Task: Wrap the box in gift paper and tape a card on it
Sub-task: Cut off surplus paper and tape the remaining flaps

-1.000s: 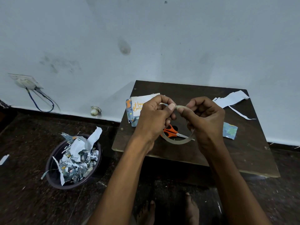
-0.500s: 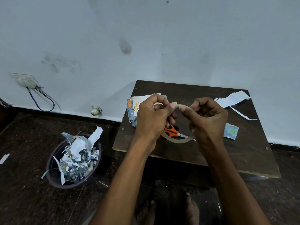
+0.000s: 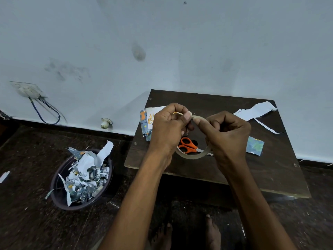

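Over the low dark wooden table (image 3: pixel 261 170) I hold a thin clear tape roll (image 3: pixel 193 156) upright between both hands. My right hand (image 3: pixel 228 134) grips its right side with curled fingers. My left hand (image 3: pixel 168 129) pinches the roll's top edge with the thumb and fingertips. Behind my left hand lies the box wrapped in blue patterned gift paper (image 3: pixel 144 123), mostly hidden, with a white card (image 3: pixel 151 114) bearing orange lettering on it. Orange-handled scissors (image 3: pixel 188 146) lie on the table under the roll.
White paper strips (image 3: pixel 255 112) lie at the table's back right and a blue paper scrap (image 3: pixel 255 146) at its right. A dark bin (image 3: pixel 59 192) full of paper scraps stands on the floor to the left. My bare feet (image 3: pixel 212 231) are below the table edge.
Both hands and the tape roll stay almost in place. My left thumb and fingers have shifted slightly along the top of the roll.
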The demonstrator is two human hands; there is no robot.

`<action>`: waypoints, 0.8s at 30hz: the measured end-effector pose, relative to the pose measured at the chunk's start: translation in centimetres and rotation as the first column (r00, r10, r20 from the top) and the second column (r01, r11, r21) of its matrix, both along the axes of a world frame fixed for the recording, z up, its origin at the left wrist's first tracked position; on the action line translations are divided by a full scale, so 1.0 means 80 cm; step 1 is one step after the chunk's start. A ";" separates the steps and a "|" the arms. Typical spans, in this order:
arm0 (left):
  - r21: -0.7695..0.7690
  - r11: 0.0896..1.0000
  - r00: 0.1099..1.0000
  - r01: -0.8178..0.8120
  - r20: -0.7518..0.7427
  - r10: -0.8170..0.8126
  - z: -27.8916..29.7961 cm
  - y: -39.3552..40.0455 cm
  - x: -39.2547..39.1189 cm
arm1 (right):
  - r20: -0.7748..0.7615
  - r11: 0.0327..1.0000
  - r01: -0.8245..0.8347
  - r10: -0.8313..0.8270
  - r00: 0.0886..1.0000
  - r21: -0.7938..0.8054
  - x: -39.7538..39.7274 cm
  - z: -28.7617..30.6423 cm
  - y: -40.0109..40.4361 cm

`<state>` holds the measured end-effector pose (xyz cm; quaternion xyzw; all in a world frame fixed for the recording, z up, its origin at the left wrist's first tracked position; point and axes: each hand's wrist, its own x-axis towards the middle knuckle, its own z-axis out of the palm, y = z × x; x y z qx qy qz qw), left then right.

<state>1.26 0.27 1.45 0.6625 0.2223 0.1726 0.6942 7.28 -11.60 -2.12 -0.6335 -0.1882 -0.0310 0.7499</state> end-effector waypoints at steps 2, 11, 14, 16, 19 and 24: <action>0.012 1.000 1.000 -0.006 -0.002 0.006 0.000 0.002 0.000 | 0.018 1.000 0.003 -0.002 1.000 -0.017 0.000 0.002 -0.001; -0.036 0.999 1.000 -0.029 -0.012 0.029 0.006 0.003 -0.004 | 0.116 0.998 -0.035 0.042 0.992 -0.059 -0.002 0.009 -0.004; -0.061 0.998 1.000 -0.030 -0.011 0.029 0.008 0.002 -0.005 | 0.128 0.997 -0.061 0.065 0.990 -0.039 -0.002 0.010 -0.005; -0.060 0.998 0.999 -0.033 -0.012 0.032 0.009 0.003 -0.005 | 0.098 0.993 -0.118 0.118 0.988 -0.004 -0.001 0.012 -0.006; -0.073 0.997 0.999 -0.038 -0.009 0.038 0.010 0.003 -0.005 | 0.024 0.969 -0.239 0.238 0.971 0.060 0.000 0.015 -0.010; -0.092 0.993 0.998 -0.069 -0.001 0.069 0.009 0.003 -0.004 | -0.031 0.945 -0.309 0.314 0.949 0.104 0.000 0.013 -0.010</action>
